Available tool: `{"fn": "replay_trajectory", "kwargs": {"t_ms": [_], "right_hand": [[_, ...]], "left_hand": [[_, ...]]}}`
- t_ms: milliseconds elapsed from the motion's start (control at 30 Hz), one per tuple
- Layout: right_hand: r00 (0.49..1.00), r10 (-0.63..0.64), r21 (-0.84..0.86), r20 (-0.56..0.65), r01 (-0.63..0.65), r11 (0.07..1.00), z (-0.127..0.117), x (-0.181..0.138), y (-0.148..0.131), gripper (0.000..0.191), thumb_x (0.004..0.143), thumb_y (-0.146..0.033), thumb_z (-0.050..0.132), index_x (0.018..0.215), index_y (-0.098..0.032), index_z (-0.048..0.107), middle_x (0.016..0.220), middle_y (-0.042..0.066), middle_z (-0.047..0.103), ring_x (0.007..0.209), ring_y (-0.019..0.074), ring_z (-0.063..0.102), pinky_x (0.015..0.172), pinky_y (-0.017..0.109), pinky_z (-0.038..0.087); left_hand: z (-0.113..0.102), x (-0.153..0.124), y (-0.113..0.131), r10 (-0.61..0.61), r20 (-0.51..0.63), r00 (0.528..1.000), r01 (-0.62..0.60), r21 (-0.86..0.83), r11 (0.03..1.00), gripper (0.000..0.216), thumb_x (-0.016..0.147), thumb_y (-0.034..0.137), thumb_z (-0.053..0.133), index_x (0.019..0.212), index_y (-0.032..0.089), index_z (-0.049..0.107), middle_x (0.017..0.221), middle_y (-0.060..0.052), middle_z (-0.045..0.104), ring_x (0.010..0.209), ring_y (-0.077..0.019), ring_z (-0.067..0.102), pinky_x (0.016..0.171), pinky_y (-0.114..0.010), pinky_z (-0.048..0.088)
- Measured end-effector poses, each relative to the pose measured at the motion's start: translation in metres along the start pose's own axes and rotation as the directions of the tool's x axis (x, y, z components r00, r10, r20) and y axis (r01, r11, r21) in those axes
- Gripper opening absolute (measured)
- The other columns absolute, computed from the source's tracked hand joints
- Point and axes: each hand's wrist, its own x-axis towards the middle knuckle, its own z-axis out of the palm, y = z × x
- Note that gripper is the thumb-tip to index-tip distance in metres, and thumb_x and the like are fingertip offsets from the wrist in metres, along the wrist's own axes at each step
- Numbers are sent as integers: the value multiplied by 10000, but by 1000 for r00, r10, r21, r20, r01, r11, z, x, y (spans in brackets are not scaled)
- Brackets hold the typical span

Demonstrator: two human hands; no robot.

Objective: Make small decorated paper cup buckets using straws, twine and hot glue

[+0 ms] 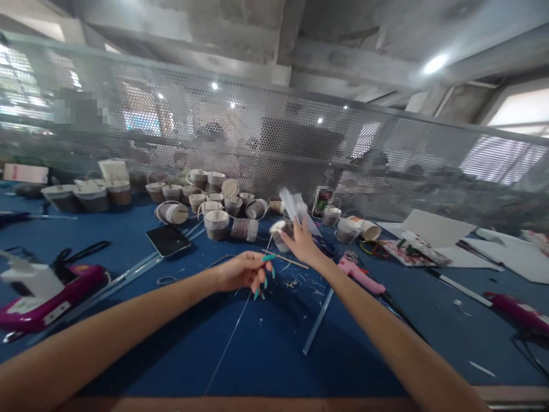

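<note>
My left hand (249,272), with long turquoise nails, is closed in a pinch on a thin pale strand (237,326). The strand runs up toward a small pale bucket (279,236) and down to the table's front edge. Reaching farther out, my right hand (303,241) has its fingers stretched apart. Its thumb is beside the small bucket; whether it touches cannot be made out. Clear plastic pieces (294,205) stand just behind those fingers. A thin brown stick (291,261) lies between the hands, near scattered trimmings.
Several small buckets (217,224) line the back, before a perforated screen (240,131). A black phone (168,240) lies left. To the right is a pink glue gun (360,274), with a clear glue stick (317,323) nearer. Purple power strips (55,300) flank the table.
</note>
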Motion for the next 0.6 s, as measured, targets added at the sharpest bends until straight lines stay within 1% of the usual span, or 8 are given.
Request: {"fn": "replay_trajectory", "kwargs": {"t_ms": [67,100,167,233,300,433,500,600], "right_hand": [[997,43,-115,-67,-50,992,-8,-6,10,675,860,-539,331,1371,-101,297,1470,236,164,1343,351,224,1022,473,262],[992,51,-203,-117,-74,976,-16,-11,16,653,855,-512,361,1347,-83,329,1447,250,210,1334,362,235,1018,483,259],[967,169,-382,-192,-232,894,-38,-27,31,662,787,-487,491,1253,-22,419,1320,301,369,1254,419,335,984,514,280],[937,330,-488,-113,-342,803,-58,-44,51,691,655,-518,628,1124,-23,511,1118,287,526,1097,436,477,902,499,361],[920,392,-524,-13,-340,781,-70,-59,71,641,622,-524,653,1068,-79,538,1058,240,570,1018,398,535,851,451,406],[889,451,-524,-76,-420,741,-59,-77,96,589,689,-586,570,1037,-112,535,1010,208,589,1014,381,534,824,445,403],[894,432,-519,-118,-426,741,-44,-80,97,591,722,-574,546,1054,-85,517,1010,220,574,1030,380,518,814,436,394],[892,367,-513,-265,-452,730,-26,-78,86,704,716,-578,562,1146,-33,445,1084,280,507,1071,406,462,790,438,386]], "left_hand": [[-7,2,-13,-26,-48,999,24,-44,999,230,713,327,696,813,129,637,603,-30,671,411,-124,603,460,-220,512],[-10,3,-16,-10,-83,996,4,-66,998,219,715,314,695,833,140,634,635,-26,679,414,-121,606,460,-219,511],[-12,5,-17,18,-137,990,-31,-99,995,199,725,294,690,854,156,628,686,-23,688,431,-118,618,462,-213,508],[-13,6,-15,25,-154,988,-43,-115,992,182,726,282,690,838,154,626,697,-26,687,452,-120,629,471,-209,507],[-13,7,-15,21,-141,990,-37,-113,993,176,716,273,700,805,141,625,683,-32,683,481,-128,642,496,-218,515],[-14,8,-19,31,-104,994,-40,-85,996,184,707,273,708,789,131,625,678,-43,682,533,-143,657,553,-245,530],[-14,7,-21,32,-94,995,-39,-73,997,190,716,283,702,801,132,626,689,-51,683,547,-146,661,568,-249,530],[-14,7,-20,28,-102,994,-34,-62,997,189,727,289,692,801,128,627,680,-53,681,555,-149,661,574,-249,526]]}}
